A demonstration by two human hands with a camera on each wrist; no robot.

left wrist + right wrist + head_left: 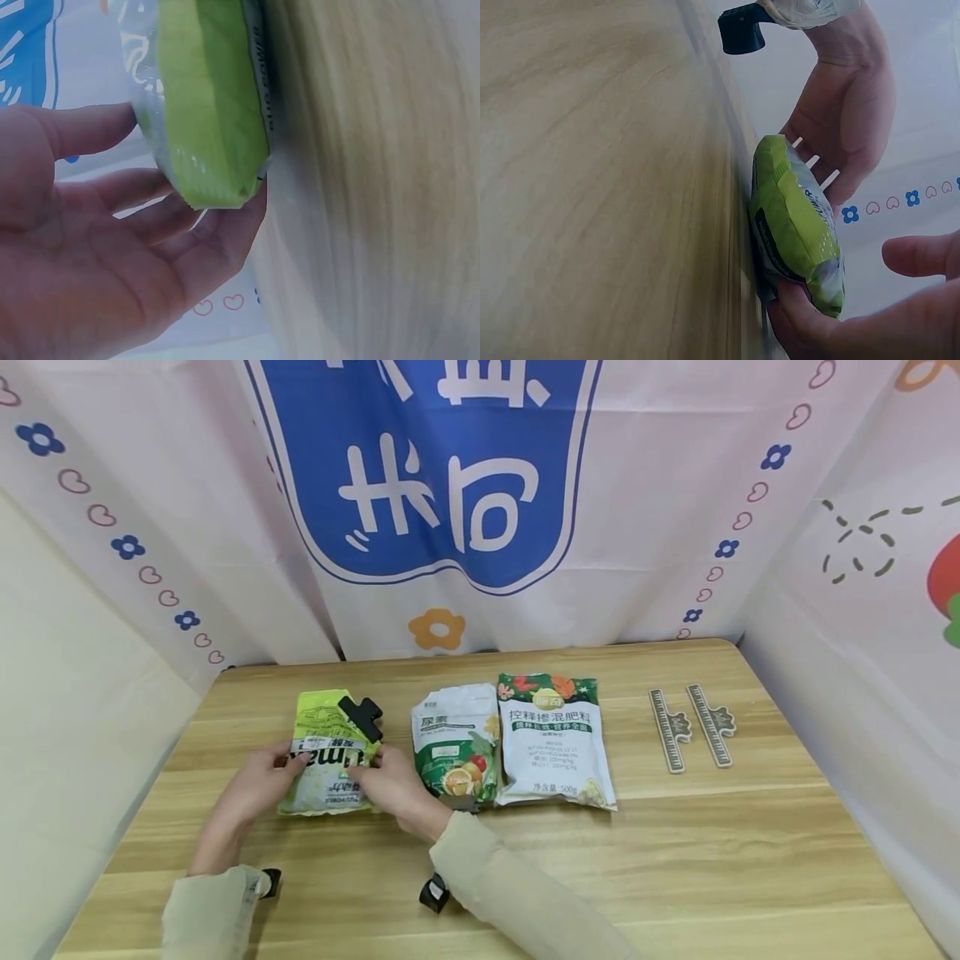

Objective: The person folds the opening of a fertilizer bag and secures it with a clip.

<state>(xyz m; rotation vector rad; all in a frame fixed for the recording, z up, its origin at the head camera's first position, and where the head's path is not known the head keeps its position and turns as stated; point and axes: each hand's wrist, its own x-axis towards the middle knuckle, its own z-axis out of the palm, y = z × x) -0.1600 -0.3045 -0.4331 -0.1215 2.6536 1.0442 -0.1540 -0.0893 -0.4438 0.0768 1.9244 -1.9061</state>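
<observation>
In the head view, a lime-green and white printed bag (pixel 324 785) lies on the table between the two hands. A black clip (pixel 362 718) sits aslant over its upper right corner. My left hand (pixel 258 789) grips the bag's left edge; in the left wrist view its thumb (pixel 97 131) touches the upper side while the fingers (pixel 225 232) lie beneath. At the right edge, my right hand (pixel 399 783) touches the bag. The right wrist view shows its fingers (pixel 802 311) against the bag's side and its thumb (pixel 915 255) raised apart from it.
Right of the hands lie a white and green bag (pixel 453 735) with fruit printed on it and a larger white bag (pixel 555 752). Two ruler-marked clips (pixel 670 731) lie farther right on the wooden table (pixel 712 860). A printed cloth (pixel 637 527) hangs behind.
</observation>
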